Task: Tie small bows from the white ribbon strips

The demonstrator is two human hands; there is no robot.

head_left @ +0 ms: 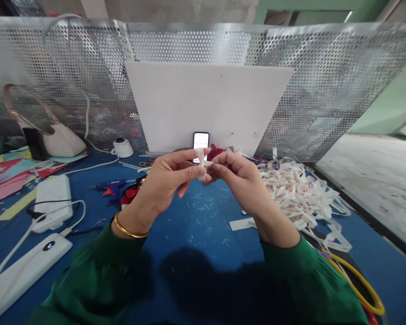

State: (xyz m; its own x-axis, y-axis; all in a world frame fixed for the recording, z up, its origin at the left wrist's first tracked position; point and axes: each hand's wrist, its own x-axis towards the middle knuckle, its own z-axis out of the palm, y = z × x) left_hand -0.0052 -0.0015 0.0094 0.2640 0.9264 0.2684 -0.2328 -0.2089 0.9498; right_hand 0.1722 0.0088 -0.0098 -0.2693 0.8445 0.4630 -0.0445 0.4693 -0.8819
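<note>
A small white ribbon piece (201,155) is held up between both hands, above the middle of the blue table (203,225). My left hand (172,178) grips it with thumb and fingers, and a gold bracelet circles that wrist. From the right, my right hand (238,176) pinches a thin end of the same white ribbon. Just behind the fingers stands a phone (200,140) with a lit screen, partly hidden by them. To the right of my right hand lies a large tangled pile of white ribbon (297,192).
A white board (209,104) leans against the perforated metal screen (301,104). On the left are a handbag (62,137), a white camera (122,148), a glue gun (111,187), power banks (54,198) with cables and coloured sheets (10,174). Yellow tubing (358,280) lies at the right.
</note>
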